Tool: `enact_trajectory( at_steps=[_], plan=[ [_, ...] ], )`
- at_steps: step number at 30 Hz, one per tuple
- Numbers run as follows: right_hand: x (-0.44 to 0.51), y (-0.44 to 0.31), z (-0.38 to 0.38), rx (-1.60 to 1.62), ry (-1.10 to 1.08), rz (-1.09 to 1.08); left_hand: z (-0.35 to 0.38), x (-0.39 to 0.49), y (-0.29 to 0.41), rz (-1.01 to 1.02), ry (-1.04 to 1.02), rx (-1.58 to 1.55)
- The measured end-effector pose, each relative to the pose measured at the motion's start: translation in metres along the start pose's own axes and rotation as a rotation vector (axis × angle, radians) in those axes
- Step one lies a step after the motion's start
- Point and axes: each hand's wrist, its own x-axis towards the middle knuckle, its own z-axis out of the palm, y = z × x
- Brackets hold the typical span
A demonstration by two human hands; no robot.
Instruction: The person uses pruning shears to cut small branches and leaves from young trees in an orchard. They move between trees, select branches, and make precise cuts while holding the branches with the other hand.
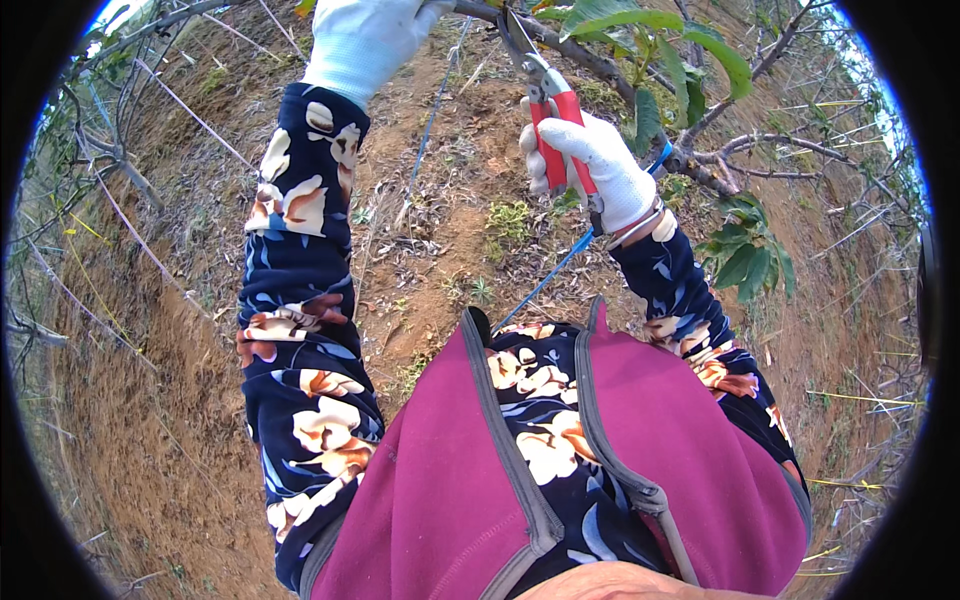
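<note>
Red-handled pruning shears [556, 127] are gripped in my right hand [604, 161], which wears a white knit glove. Their blades point up and stand apart around or beside a tree branch [585, 56] at the top; I cannot tell whether they touch the bark. My left hand [371, 34], in a white glove with a pale blue cuff, is at the upper left beside the same branch. Its fingers run out past the top edge, so its grip is hidden. Green leaves [667, 52] hang from the branch just right of the blades.
Blue twine [551, 270] runs from near my right wrist down towards my vest. Another blue cord [435, 112] hangs between my arms. Pale strings [161, 262] cross at the left. Bare branches [780, 142] and a leaf cluster [746, 247] stand at right, over dry soil [450, 247].
</note>
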Motion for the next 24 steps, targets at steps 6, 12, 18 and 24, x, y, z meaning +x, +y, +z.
enact_trajectory(
  at_steps=[6, 12, 18, 24],
  plan=[
    [-0.002, 0.002, -0.004, -0.152, 0.059, 0.021, 0.001, 0.003, 0.003, 0.006, 0.008, -0.023],
    [-0.004, 0.002, -0.005, -0.031, 0.065, 0.021, 0.0, 0.005, 0.008, 0.01, 0.015, -0.003],
    [0.005, 0.002, -0.007, -0.036, -0.008, -0.003, -0.006, 0.005, 0.008, 0.014, 0.02, 0.0],
    [-0.002, 0.012, -0.012, 0.022, -0.078, 0.076, -0.007, 0.004, 0.011, 0.004, 0.017, 0.006]
  ],
)
